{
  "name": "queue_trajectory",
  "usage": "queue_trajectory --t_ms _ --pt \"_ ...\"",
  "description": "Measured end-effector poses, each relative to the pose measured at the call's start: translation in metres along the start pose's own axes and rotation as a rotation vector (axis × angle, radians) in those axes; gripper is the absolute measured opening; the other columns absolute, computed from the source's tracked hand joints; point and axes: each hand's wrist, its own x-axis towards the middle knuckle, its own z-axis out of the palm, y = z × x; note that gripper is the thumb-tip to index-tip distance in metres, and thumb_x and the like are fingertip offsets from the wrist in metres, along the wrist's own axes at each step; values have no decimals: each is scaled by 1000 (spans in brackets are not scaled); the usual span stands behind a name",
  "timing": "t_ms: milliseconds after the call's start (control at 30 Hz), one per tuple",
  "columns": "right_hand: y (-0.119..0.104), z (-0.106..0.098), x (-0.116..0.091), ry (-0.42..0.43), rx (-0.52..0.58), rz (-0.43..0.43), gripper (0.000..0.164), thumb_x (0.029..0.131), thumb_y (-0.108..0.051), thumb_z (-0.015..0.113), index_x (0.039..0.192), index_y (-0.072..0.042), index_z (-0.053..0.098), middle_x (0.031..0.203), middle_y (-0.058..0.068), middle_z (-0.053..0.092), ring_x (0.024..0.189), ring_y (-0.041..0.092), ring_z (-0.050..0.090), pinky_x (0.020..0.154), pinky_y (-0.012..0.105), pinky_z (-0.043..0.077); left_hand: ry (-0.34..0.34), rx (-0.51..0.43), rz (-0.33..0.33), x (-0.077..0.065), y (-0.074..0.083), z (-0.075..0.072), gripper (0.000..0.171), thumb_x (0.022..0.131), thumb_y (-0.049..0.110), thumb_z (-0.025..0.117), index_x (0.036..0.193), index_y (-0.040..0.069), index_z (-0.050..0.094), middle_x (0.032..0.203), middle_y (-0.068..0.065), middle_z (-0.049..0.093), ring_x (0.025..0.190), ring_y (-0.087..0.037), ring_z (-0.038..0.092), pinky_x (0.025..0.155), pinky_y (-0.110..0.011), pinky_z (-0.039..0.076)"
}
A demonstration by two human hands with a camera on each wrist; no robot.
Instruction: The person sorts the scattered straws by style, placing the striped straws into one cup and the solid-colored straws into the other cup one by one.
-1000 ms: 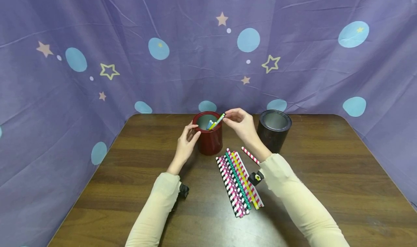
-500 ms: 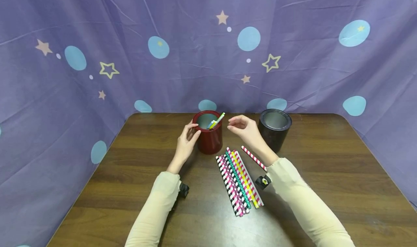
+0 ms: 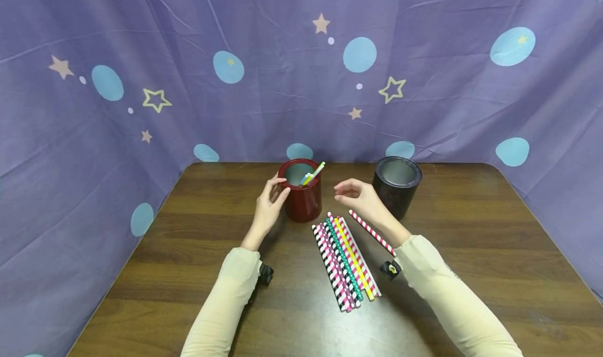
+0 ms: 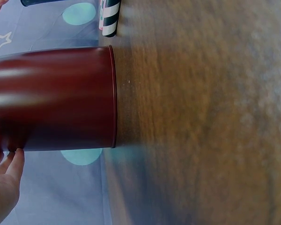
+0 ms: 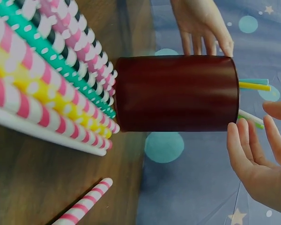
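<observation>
My left hand touches the left side and rim of a dark red can with its fingertips and thumb; its fingers look fairly straight in the right wrist view. Several thin sticks, blue, yellow and white-green, lean inside the can and poke above its rim. To the right of the can hovers my right hand, fingers loosely bent and nothing between them. Below it lies a single red-and-white striped paper straw. Left of that straw is a row of patterned paper straws, striped and dotted.
A black can stands upright behind and right of my right hand. The brown wooden table ends at a purple curtain with stars and dots. A black camera strap sits at the right wrist.
My right hand has let go of the white-green stick, which now leans in the red can. It has drawn back right and downward. My left hand stays at the can.
</observation>
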Motion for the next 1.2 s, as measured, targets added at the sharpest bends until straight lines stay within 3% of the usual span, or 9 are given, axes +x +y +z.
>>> queue_trajectory --t_ms 167,433,600,833,1067,1200 --pt "6 -3 -5 -36 -37 43 20 80 -4 62 99 2 60 92 13 63 82 16 60 64 20 48 -2 3 -4 0 -1 0 30 88 6 53 113 -9 47 136 -22 35 120 -31 40 98 -36 36" --pt "10 -7 -14 -81 -51 43 21 78 4 59 99 9 58 91 23 61 83 30 58 64 17 47 -3 12 -19 0 1 0 31 88 8 54 114 -8 48 136 -20 35 121 -29 40 99 -34 36" --pt "20 -12 -17 -116 -118 21 21 78 1 61 98 5 59 91 19 62 80 22 59 66 20 48 -4 9 -25 0 1 0 31 88 8 53 114 -7 47 136 -20 34 121 -29 39 99 -37 35" --pt "1 -14 -30 -187 -204 -2 19 76 8 58 95 12 57 90 22 60 77 29 57 64 23 47 -7 5 -29 0 2 1 32 88 7 53 115 -8 47 136 -20 34 121 -30 39 99 -37 34" --pt "39 -19 -27 -236 -253 8 20 77 3 62 96 8 59 91 20 61 77 22 57 62 24 46 -4 9 -27 0 2 0 32 88 8 53 115 -8 47 136 -20 34 120 -31 40 99 -37 35" --pt "49 -21 -29 -257 -273 18 19 76 0 64 94 6 60 88 16 61 74 21 55 60 25 45 -5 9 -26 0 3 0 32 88 8 53 115 -8 47 136 -21 34 121 -30 39 99 -37 35"
